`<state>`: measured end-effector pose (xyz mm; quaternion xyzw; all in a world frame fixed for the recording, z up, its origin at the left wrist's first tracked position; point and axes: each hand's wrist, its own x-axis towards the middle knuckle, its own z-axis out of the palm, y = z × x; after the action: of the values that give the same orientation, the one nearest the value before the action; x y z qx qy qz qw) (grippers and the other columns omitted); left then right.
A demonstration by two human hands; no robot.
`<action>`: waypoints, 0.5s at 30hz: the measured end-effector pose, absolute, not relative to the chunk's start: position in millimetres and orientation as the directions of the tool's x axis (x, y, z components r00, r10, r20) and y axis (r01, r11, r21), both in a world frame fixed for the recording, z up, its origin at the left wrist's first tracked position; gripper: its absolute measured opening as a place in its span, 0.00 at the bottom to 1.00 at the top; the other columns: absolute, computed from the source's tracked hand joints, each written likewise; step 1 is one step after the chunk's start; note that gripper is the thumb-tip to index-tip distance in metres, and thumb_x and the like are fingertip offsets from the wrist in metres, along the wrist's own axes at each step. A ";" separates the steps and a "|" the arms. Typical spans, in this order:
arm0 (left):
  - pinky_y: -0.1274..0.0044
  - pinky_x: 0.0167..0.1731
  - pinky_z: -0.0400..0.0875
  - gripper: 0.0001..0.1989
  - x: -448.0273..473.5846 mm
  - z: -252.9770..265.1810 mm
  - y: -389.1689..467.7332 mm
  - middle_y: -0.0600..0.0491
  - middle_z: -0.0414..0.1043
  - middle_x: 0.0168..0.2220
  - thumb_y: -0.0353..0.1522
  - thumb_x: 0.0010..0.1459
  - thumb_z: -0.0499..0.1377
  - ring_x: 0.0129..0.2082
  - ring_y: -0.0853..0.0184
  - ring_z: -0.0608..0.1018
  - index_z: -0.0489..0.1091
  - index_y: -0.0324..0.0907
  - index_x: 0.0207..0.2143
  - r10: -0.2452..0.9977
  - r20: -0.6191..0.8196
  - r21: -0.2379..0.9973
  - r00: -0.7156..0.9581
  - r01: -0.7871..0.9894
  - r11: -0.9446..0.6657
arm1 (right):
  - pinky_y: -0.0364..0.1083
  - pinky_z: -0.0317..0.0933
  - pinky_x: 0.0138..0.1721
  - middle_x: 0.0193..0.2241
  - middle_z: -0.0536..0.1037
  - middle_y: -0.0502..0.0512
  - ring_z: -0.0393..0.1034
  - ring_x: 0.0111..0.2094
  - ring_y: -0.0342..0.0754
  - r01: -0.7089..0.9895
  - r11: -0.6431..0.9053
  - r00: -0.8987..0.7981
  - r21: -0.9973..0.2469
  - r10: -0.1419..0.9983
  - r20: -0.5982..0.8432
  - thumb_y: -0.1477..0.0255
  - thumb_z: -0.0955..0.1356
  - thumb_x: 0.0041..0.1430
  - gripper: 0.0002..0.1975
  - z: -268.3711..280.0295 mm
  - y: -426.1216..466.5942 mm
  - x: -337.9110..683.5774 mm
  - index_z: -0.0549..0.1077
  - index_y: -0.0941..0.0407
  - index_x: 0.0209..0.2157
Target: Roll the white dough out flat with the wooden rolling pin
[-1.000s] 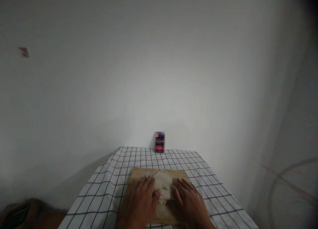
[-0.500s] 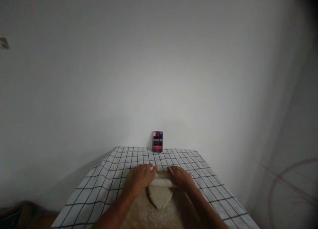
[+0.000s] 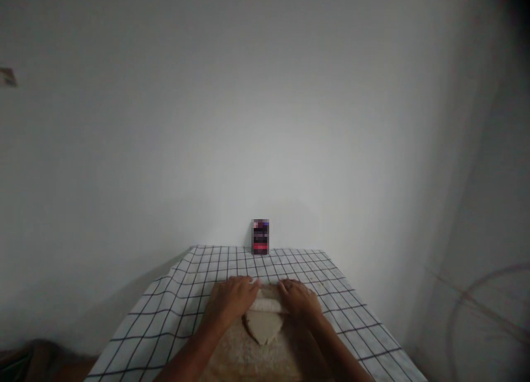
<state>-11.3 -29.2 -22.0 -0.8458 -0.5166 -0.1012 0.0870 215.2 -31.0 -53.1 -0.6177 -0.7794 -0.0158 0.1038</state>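
Note:
A pale rolling pin (image 3: 267,305) lies crosswise over a flattened piece of dough (image 3: 264,327), whose near end narrows to a rounded point. Both rest on a brown, flour-dusted board (image 3: 252,362). My left hand (image 3: 239,295) is palm down and curled over the pin's left end, its thumb pointing inward. Over the right end, my right hand (image 3: 300,298) is bent the same way. The hands cover both ends of the pin, and the dough's far part is mostly hidden.
A white tablecloth with dark grid lines (image 3: 161,316) covers the table. At its far edge a blurred-out dark and red upright object (image 3: 260,237) stands against the pale wall (image 3: 265,122). Dark brown objects (image 3: 39,360) show at the lower left.
The whole view has shifted slightly. Both hands stay on the rolling pin, with hardly any movement over the dough.

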 end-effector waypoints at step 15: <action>0.60 0.64 0.76 0.25 -9.1 -16.4 -108.6 0.44 0.83 0.61 0.39 0.77 0.45 0.62 0.53 0.82 0.80 0.46 0.58 0.916 0.277 0.139 0.289 0.932 -0.336 | 0.56 0.68 0.66 0.60 0.83 0.58 0.75 0.66 0.59 0.943 0.180 -0.090 -0.281 0.948 0.305 0.66 0.56 0.80 0.24 -52.9 -123.9 199.7 0.85 0.51 0.50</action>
<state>-9.1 -108.6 -16.4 -0.8024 -0.5757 -0.1550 0.0247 199.7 -123.9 -52.9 -0.6404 -0.7381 0.0064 0.2120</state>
